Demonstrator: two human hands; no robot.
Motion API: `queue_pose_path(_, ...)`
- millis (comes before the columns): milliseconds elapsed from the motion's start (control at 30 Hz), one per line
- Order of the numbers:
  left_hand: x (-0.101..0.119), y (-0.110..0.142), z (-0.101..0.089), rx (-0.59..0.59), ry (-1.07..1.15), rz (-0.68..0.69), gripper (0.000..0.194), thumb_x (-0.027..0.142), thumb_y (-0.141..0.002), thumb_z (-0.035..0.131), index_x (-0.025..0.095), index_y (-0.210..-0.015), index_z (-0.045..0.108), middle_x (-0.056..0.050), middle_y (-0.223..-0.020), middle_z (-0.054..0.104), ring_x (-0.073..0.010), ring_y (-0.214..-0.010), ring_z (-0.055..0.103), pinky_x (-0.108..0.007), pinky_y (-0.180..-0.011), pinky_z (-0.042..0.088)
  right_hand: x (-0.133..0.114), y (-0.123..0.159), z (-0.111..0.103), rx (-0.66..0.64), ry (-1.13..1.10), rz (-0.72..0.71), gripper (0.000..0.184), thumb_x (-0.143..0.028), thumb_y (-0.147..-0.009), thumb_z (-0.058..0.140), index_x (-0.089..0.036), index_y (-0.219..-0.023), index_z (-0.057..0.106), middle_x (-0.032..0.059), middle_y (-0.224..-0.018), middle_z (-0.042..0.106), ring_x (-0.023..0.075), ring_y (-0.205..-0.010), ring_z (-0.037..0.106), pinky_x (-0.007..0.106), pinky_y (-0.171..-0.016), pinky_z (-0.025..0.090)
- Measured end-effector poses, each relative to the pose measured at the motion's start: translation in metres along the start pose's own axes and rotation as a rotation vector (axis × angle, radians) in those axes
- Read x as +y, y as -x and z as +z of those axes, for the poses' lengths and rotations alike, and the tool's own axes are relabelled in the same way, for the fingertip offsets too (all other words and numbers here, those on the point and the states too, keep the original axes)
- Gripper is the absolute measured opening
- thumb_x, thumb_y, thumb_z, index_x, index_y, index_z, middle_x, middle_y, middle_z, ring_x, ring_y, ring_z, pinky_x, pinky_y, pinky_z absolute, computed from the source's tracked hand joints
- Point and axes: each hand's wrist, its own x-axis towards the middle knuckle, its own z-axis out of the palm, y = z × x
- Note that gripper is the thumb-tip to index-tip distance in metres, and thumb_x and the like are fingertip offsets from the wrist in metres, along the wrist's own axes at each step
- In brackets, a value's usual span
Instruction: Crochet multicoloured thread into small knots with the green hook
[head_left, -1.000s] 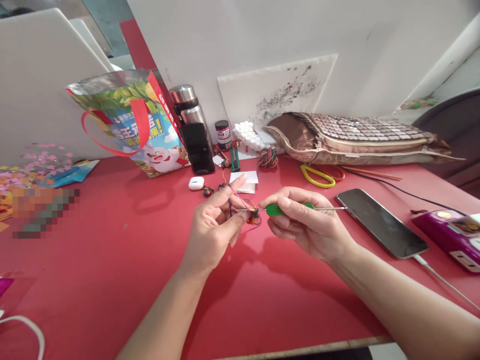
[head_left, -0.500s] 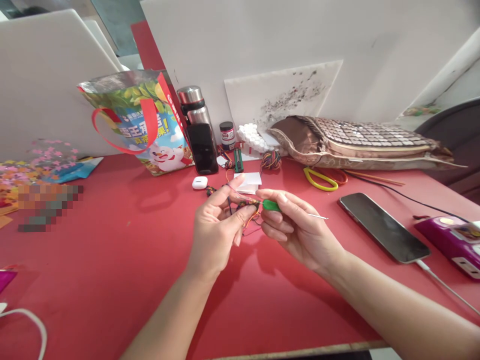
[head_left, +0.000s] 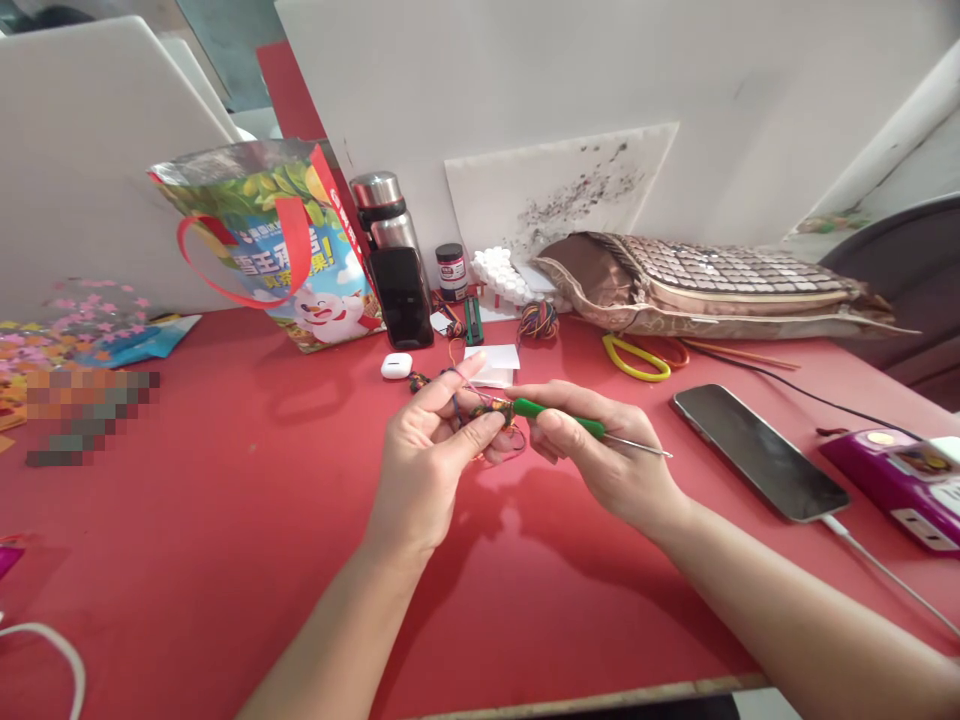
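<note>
My left hand [head_left: 427,450] pinches a small piece of multicoloured crochet work [head_left: 495,412] between thumb and fingers, with strands of yarn looped over the raised index finger. Closed around a crochet hook with a green handle [head_left: 562,417] is my right hand [head_left: 607,450]. The hook's left end meets the crochet piece, while its other thin metal end sticks out past the right hand. Loose yarn hangs below the piece. A ball of multicoloured yarn [head_left: 538,321] lies on the table beyond the hands. The exact stitch is too small to make out.
On the red table [head_left: 225,560] are a white earphone case [head_left: 397,366], an upright black phone [head_left: 403,297], a colourful bag [head_left: 285,250], yellow-handled scissors [head_left: 637,358], a charging phone [head_left: 759,452] and a purple power strip [head_left: 892,485]. A beaded cushion [head_left: 720,285] lies at the back right.
My right hand has turned, its fingers shifting so more of the green handle shows and the hook slopes down to the right. My left hand still holds the crochet piece.
</note>
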Motion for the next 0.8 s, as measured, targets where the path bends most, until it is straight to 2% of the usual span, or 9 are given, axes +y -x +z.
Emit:
queue_pose_path(100,0.000,0.000,-0.001,-0.035,-0.019,0.031,0.039,0.016,-0.082,0.084,0.024,-0.120,0.083,0.004,-0.076,0.067,-0.0083,-0.061,0.067,-0.019,-0.059,0.056,-0.004,0.000,-0.002,-0.034,0.153,-0.138,0.019,-0.031,-0.103,0.068,-0.022,-0.112,0.082,0.0008,-0.074,0.067,0.0114,-0.058,0.053,0.027,-0.056,0.049)
queue_pose_path(167,-0.001,-0.001,-0.002,-0.035,-0.052,0.041,0.042,0.017,-0.082,0.084,0.024,-0.123,0.081,0.004,-0.075,0.066,-0.0083,-0.061,0.065,-0.019,-0.057,0.054,-0.005,0.002,-0.002,-0.041,0.170,-0.169,0.021,-0.031,-0.105,0.064,-0.022,-0.113,0.081,0.0014,-0.074,0.067,0.0119,-0.058,0.054,0.027,-0.055,0.049)
queue_pose_path(300,-0.002,-0.002,-0.003,-0.012,-0.114,0.012,0.052,0.020,-0.081,0.087,0.025,-0.132,0.077,0.003,-0.075,0.066,-0.0075,-0.056,0.059,-0.019,-0.050,0.047,0.000,0.007,0.003,-0.027,0.040,-0.102,0.023,-0.035,-0.107,0.063,-0.020,-0.114,0.079,0.0009,-0.071,0.064,0.0123,-0.057,0.053,0.027,-0.053,0.047)
queue_pose_path(433,-0.004,-0.002,-0.002,-0.035,-0.098,-0.043,0.039,0.023,-0.080,0.087,0.021,-0.119,0.082,0.004,-0.070,0.063,-0.0042,-0.046,0.052,-0.017,-0.040,0.032,0.005,0.009,0.007,0.007,-0.115,-0.058,0.020,-0.034,-0.105,0.065,-0.021,-0.113,0.079,0.0001,-0.071,0.063,0.0113,-0.057,0.052,0.026,-0.052,0.046)
queue_pose_path(500,-0.004,-0.002,0.000,-0.030,-0.044,-0.067,0.040,0.022,-0.077,0.089,0.021,-0.117,0.082,0.004,-0.070,0.063,-0.0038,-0.043,0.053,-0.016,-0.037,0.028,0.007,0.010,0.008,0.030,-0.114,-0.051,0.019,-0.032,-0.105,0.066,-0.023,-0.115,0.079,0.0001,-0.072,0.062,0.0115,-0.060,0.053,0.026,-0.054,0.046)
queue_pose_path(633,-0.002,-0.002,0.001,0.009,0.020,-0.102,0.050,0.020,-0.073,0.091,0.023,-0.121,0.081,0.004,-0.077,0.068,-0.0042,-0.041,0.056,-0.015,-0.033,0.024,0.009,0.013,0.008,0.035,-0.074,-0.036,0.019,-0.031,-0.105,0.067,-0.024,-0.118,0.079,0.0009,-0.076,0.064,0.0116,-0.064,0.053,0.026,-0.056,0.047)
queue_pose_path(800,-0.001,-0.003,-0.001,0.004,0.000,-0.078,0.035,0.020,-0.074,0.091,0.020,-0.108,0.084,0.001,-0.082,0.072,-0.0039,-0.040,0.057,-0.015,-0.031,0.027,0.006,0.012,0.011,0.031,-0.095,-0.045,0.021,-0.031,-0.105,0.067,-0.025,-0.120,0.079,0.0013,-0.077,0.066,0.0121,-0.063,0.054,0.026,-0.055,0.047)
